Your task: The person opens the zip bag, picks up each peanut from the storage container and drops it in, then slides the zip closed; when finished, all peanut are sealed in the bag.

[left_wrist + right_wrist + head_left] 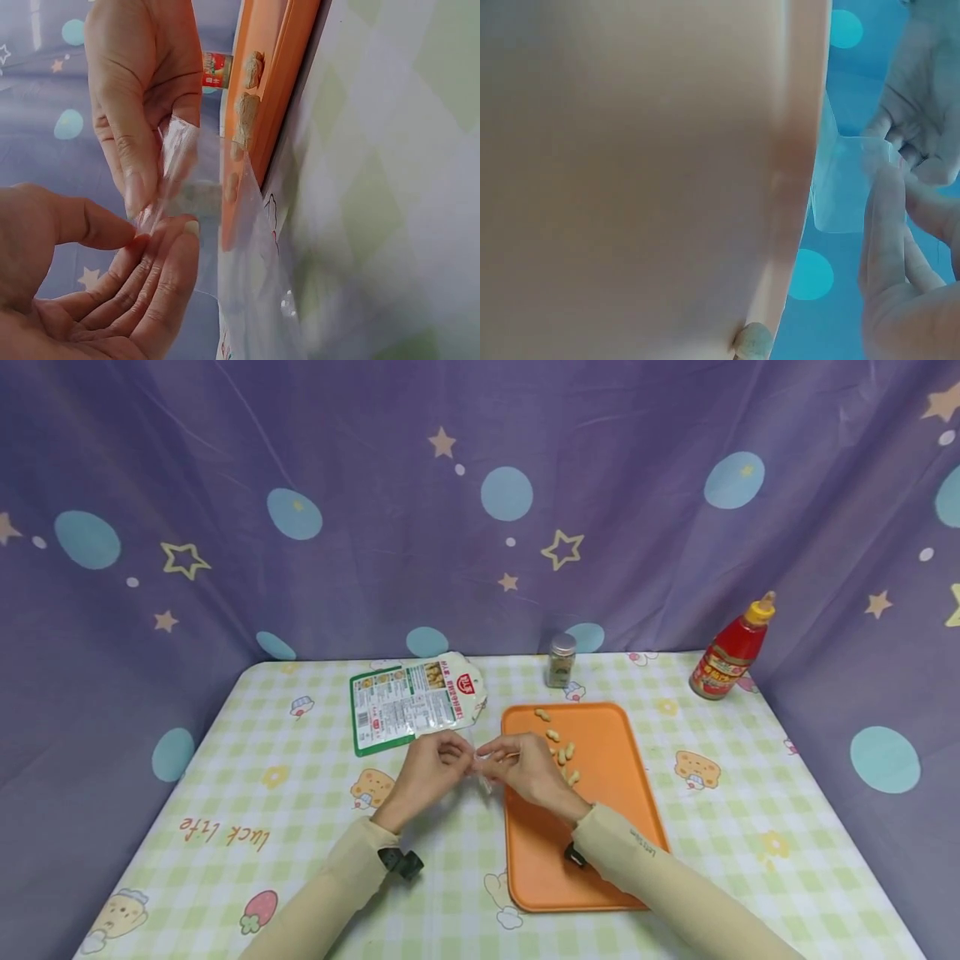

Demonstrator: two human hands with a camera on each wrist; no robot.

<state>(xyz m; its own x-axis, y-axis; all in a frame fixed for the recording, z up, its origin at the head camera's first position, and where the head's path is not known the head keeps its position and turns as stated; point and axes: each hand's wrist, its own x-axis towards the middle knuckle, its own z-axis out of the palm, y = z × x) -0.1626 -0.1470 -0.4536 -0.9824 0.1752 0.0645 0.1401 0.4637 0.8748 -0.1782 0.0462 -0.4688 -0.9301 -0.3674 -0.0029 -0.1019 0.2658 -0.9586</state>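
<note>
A clear thin plastic bag [251, 270] hangs between the two hands over the cloth, left of the orange tray [600, 810]. My left hand [435, 768] pinches one part of its upper edge between thumb and fingers. Close beside it, my right hand [531, 770] pinches the same edge, with the fingertips of both hands almost meeting. In the right wrist view the see-through bag [844, 191] hangs past the tray's rim. Several peanuts [566, 752] lie on the tray near my right hand, partly hidden by it.
Behind my left hand lies a flat green-and-white food packet [405, 706]. A small spice jar [560, 662] stands beyond the tray, and a red sauce bottle [727, 656] with a yellow cap stands at the back right. A purple curtain [375, 527] hangs behind the table.
</note>
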